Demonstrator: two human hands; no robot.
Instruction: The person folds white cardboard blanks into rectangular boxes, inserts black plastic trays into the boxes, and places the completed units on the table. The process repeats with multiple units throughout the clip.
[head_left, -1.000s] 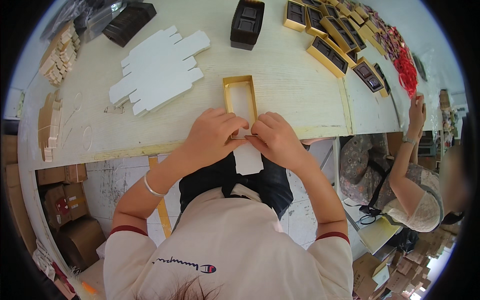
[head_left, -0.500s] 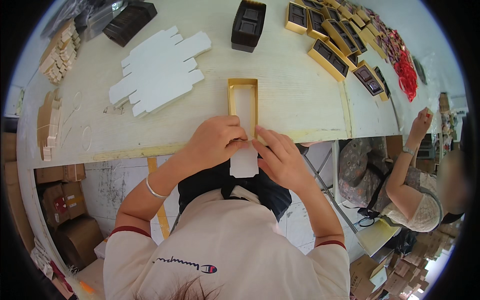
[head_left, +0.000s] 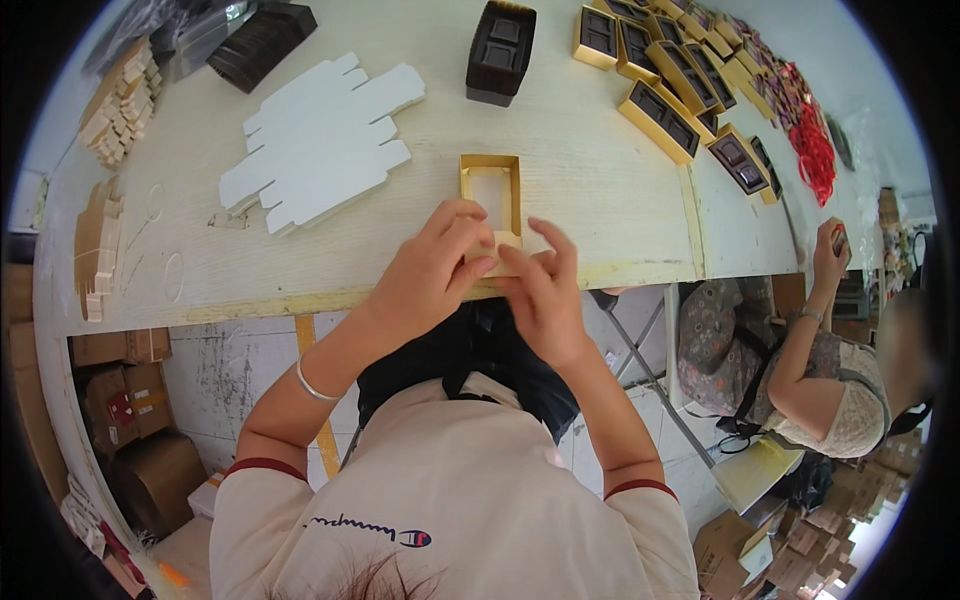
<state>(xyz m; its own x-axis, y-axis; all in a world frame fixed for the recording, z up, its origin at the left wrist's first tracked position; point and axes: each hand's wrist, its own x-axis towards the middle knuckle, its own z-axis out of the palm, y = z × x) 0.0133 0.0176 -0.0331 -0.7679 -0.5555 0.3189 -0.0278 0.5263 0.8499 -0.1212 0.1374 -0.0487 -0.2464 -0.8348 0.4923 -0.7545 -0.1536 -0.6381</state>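
A narrow gold paper box (head_left: 517,205) with a pale inside lies in front of me near the table's front edge, its side walls standing up. Its near end is folded up and over, partly behind my fingers. My left hand (head_left: 432,262) grips that end's left corner, thumb and fingers bent around it. From the right, my right hand (head_left: 545,298) pinches the same end with thumb and fingers, its index finger lifted off. Left of the box lies a stack of flat white die-cut box blanks (head_left: 318,145). Beyond it stands a stack of black plastic trays (head_left: 498,55).
Gold boxes with black tray inserts (head_left: 662,120) crowd the far right, near a red ribbon bundle (head_left: 808,145). More black trays (head_left: 262,45) and cut card stacks (head_left: 98,250) sit on the left. A co-worker (head_left: 825,375) sits at the right, one hand raised beside the table.
The long white flap that hung over the table edge is now folded up into the box's near end. My right hand has shifted up and its index finger has lifted.
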